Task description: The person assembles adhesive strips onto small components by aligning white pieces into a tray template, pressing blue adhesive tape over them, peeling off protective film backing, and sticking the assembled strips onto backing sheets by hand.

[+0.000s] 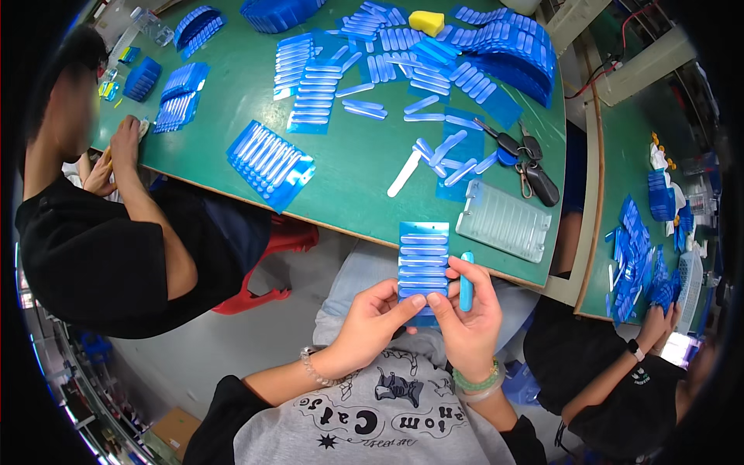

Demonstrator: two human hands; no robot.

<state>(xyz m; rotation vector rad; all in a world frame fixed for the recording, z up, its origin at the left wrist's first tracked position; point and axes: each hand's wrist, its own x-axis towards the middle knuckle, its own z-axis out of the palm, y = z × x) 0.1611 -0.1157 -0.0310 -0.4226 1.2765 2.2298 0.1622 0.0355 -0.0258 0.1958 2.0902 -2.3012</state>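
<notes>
Held upright over my lap is a blue film sheet [423,262] carrying a column of several shiny blue strips. My left hand [376,319] pinches its lower left part, the thumb on the front face. From the lower right, my right hand [470,325] presses its thumb on the same sheet. A loose light-blue rounded bar [466,282] stands between that hand's raised fingers, beside the sheet. Past my hands, a clear ribbed plastic tray [505,221] lies on the table's near right part. A white flat stick [404,173] rests on the tabletop.
The green table [364,205] bears several loose strips [449,147], strip-filled sheets [271,163], keys [529,159] and a yellow block [426,22]. Stacked blue sheets [511,58] curve at the back right. A person [108,225] works at left, another [620,380] at right by a second table.
</notes>
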